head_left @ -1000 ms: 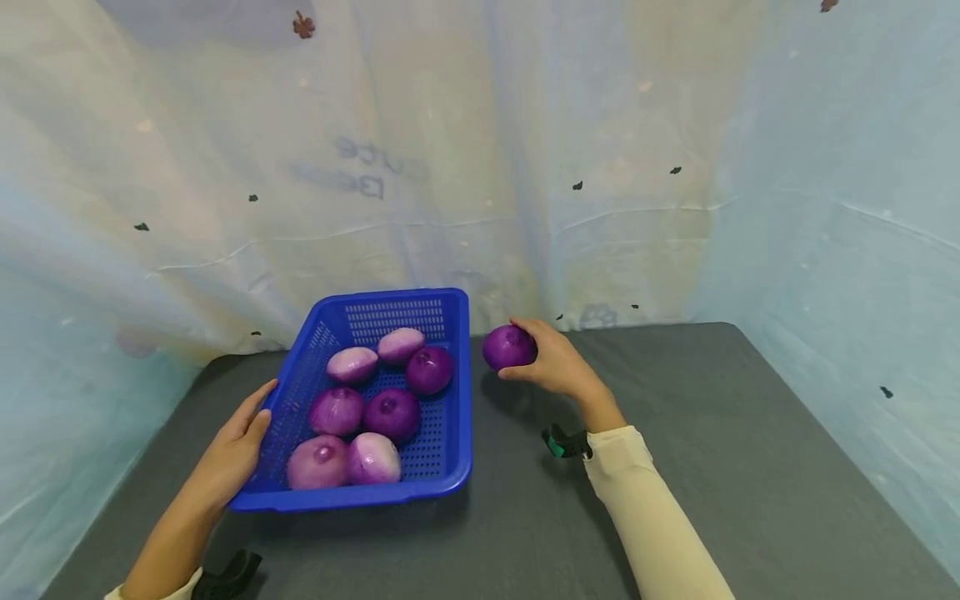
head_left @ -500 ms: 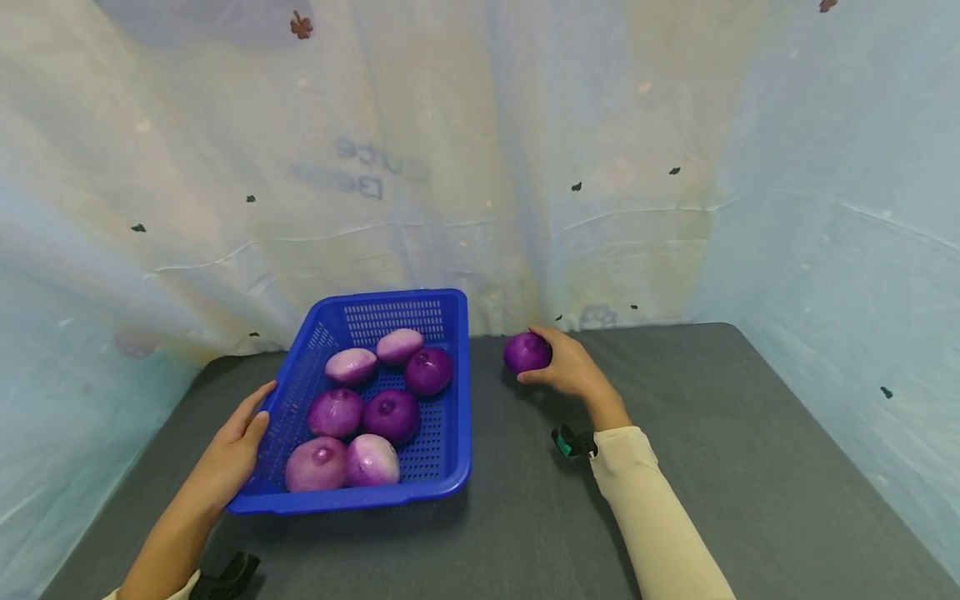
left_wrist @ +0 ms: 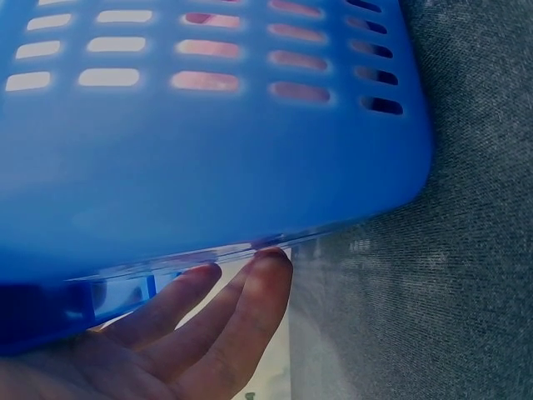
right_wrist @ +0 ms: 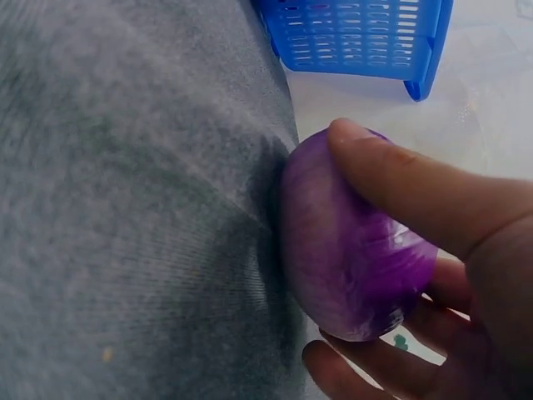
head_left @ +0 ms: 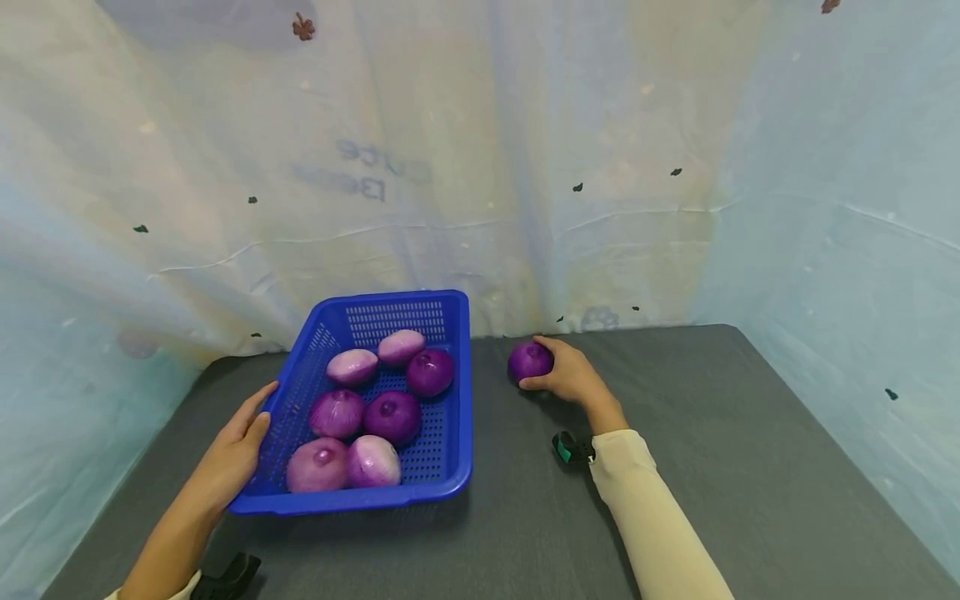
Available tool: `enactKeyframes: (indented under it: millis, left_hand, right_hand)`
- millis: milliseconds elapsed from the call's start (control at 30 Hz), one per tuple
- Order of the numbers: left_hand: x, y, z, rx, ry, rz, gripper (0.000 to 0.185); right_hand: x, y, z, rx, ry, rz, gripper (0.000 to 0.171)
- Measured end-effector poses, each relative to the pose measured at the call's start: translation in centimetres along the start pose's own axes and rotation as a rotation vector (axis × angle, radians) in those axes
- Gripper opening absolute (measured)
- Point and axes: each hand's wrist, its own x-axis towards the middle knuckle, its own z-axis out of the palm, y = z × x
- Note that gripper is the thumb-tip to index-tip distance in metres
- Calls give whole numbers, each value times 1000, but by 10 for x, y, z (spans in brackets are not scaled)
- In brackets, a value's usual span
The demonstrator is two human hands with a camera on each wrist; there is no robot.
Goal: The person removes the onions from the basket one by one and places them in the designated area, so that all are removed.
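My right hand holds a purple onion right of the basket, with the thumb on one side and the fingers around the other. In the right wrist view that onion sits against the grey cloth. My left hand grips the left rim of the blue plastic basket, thumb on the near side of the rim. Seen from the left wrist, the fingers reach under the basket's edge. Several onions lie inside the basket, some deep purple, others paler.
A dark grey cloth covers the table. Pale printed sheeting hangs behind the table and along both sides. A black band with a green patch is on the right wrist, another black band on the left.
My right hand has moved right and down with the onion, away from the basket and onto the cloth. The left hand and the basket have stayed in place.
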Motion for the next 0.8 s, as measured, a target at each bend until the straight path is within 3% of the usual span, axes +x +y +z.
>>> enactKeyframes:
  millis: [400, 800]
  left_hand:
    - [-2, -1, 1, -22, 7, 25, 57]
    - [-1, 0, 0, -10, 4, -4, 57]
  right_hand:
    - [-4, -3, -6, 0, -7, -31, 91]
    - [-3, 0, -8, 1, -16, -19, 89]
